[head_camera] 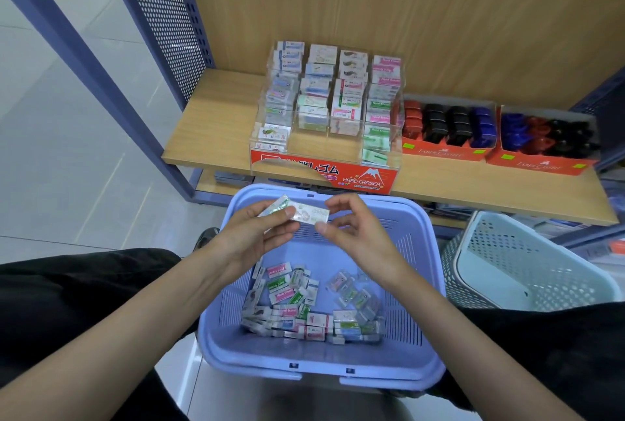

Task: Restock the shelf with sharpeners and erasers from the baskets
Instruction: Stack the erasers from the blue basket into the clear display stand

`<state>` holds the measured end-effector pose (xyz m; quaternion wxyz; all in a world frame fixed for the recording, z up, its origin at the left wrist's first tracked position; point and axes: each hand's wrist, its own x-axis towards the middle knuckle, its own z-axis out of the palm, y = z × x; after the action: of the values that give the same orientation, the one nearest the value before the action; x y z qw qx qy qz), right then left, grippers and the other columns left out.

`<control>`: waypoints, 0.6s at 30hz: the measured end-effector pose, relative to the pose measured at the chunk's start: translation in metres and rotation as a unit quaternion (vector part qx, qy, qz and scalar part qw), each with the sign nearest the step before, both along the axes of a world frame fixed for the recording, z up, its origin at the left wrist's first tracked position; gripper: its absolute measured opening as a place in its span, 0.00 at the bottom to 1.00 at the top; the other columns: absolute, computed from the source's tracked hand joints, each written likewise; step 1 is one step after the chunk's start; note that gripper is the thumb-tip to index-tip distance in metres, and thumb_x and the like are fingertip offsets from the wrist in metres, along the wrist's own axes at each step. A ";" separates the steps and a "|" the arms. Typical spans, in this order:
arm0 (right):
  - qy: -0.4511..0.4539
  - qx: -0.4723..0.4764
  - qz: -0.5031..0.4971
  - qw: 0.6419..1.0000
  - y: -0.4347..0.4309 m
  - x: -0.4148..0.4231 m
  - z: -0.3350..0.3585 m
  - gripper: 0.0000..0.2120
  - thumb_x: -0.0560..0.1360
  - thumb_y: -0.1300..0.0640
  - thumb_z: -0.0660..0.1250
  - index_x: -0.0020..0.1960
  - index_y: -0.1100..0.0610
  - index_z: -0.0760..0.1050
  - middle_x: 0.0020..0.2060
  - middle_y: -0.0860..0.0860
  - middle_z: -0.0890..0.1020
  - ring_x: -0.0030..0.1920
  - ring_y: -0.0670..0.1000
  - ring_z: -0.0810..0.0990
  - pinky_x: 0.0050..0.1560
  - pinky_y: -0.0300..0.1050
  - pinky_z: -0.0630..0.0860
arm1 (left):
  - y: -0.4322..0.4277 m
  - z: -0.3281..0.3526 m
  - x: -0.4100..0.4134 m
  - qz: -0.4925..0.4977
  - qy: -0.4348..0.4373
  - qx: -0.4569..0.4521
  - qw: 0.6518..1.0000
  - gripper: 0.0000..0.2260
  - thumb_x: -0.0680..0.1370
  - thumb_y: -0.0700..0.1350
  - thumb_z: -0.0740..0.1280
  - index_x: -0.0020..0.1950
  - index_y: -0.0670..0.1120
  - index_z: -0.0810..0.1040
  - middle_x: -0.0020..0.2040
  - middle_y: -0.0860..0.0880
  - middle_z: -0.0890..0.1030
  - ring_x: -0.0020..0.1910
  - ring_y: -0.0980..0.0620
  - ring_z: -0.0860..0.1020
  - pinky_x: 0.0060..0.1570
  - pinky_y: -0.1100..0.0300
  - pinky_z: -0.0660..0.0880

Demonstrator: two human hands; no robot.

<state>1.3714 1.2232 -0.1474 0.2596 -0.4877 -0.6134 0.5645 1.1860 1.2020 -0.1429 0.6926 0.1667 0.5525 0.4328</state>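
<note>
Head view: both hands work above a lilac basket (338, 375) on the floor, near a wooden shelf (209, 126).
Left hand (252, 241): fingers curl round the left end of a white eraser (311, 213) and a green-wrapped eraser (278, 205) behind it.
Right hand (358, 239): thumb and forefinger pinch the white eraser's right end.
Basket floor: loose erasers (304, 307) lie heaped, nearer than the hands.
Shelf: a clear eraser display (324, 106) stands mid-shelf, with two orange sharpener boxes (446, 131) to its right.
Right: a white basket (531, 272) sits beside the lilac one.
</note>
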 end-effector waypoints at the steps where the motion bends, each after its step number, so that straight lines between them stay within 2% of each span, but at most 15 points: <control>1: -0.052 0.045 0.022 0.997 -0.003 0.001 -0.004 0.14 0.74 0.56 0.69 0.57 0.50 0.69 0.53 0.45 0.73 0.47 0.42 0.74 0.50 0.31 0.69 | 0.000 0.000 0.000 0.007 -0.003 -0.003 1.000 0.06 0.74 0.38 0.69 0.51 0.43 0.78 0.40 0.48 0.84 0.39 0.55 0.83 0.39 0.65 0.79; 3: -0.127 0.136 0.045 0.981 -0.005 0.001 -0.010 0.18 0.74 0.57 0.70 0.61 0.53 0.68 0.53 0.46 0.71 0.49 0.42 0.71 0.50 0.25 0.65 | 0.001 0.000 0.002 0.014 -0.004 -0.008 1.000 0.06 0.74 0.38 0.69 0.51 0.43 0.78 0.40 0.49 0.84 0.39 0.55 0.83 0.39 0.66 0.79; 5: -0.141 0.199 0.024 0.970 -0.001 0.001 -0.014 0.16 0.74 0.58 0.70 0.60 0.58 0.71 0.51 0.47 0.71 0.49 0.42 0.70 0.50 0.24 0.63 | 0.001 0.000 0.003 0.014 -0.005 -0.010 1.000 0.06 0.74 0.38 0.69 0.51 0.43 0.78 0.41 0.49 0.85 0.39 0.55 0.83 0.40 0.66 0.80; 9: -0.174 0.288 0.030 0.941 0.014 -0.001 -0.019 0.13 0.73 0.58 0.68 0.55 0.63 0.76 0.48 0.54 0.75 0.50 0.53 0.74 0.51 0.34 0.65 | 0.008 0.006 0.002 -0.009 0.026 -0.001 1.000 0.06 0.75 0.40 0.69 0.51 0.44 0.78 0.42 0.49 0.85 0.40 0.56 0.83 0.39 0.67 0.79; 11: -0.177 0.295 0.038 0.938 0.028 -0.002 -0.015 0.12 0.73 0.59 0.68 0.55 0.63 0.76 0.48 0.55 0.76 0.50 0.55 0.75 0.50 0.38 0.66 | 0.018 0.014 -0.003 -0.038 0.064 0.009 0.997 0.08 0.75 0.43 0.68 0.53 0.45 0.78 0.42 0.49 0.85 0.39 0.57 0.83 0.37 0.67 0.78; 13: -0.165 0.285 0.014 0.944 0.050 -0.004 -0.008 0.12 0.74 0.59 0.69 0.55 0.62 0.76 0.48 0.55 0.77 0.49 0.53 0.76 0.51 0.38 0.68 | 0.030 0.026 -0.013 -0.064 0.094 0.017 0.993 0.11 0.76 0.46 0.67 0.56 0.44 0.77 0.44 0.47 0.85 0.35 0.57 0.81 0.32 0.67 0.75; 16: -0.156 0.262 -0.051 0.951 0.100 -0.011 0.001 0.12 0.74 0.60 0.70 0.56 0.61 0.77 0.48 0.53 0.77 0.49 0.49 0.73 0.49 0.33 0.64 | 0.045 0.042 -0.032 -0.092 0.137 0.040 0.986 0.10 0.78 0.43 0.66 0.57 0.41 0.73 0.43 0.44 0.85 0.29 0.56 0.73 0.30 0.65 0.69; 18: -0.167 0.247 -0.083 0.951 0.142 -0.019 0.001 0.13 0.74 0.59 0.70 0.57 0.61 0.76 0.50 0.55 0.78 0.51 0.49 0.73 0.51 0.35 0.65 | 0.049 0.046 -0.044 -0.107 0.156 0.062 0.980 0.15 0.73 0.42 0.72 0.54 0.42 0.71 0.38 0.46 0.84 0.28 0.55 0.70 0.31 0.63 0.67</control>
<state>1.3527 1.3650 -0.1465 0.3117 -0.5452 -0.7252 0.2822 1.1422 1.2515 -0.0973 0.6286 0.3329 0.6051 0.3578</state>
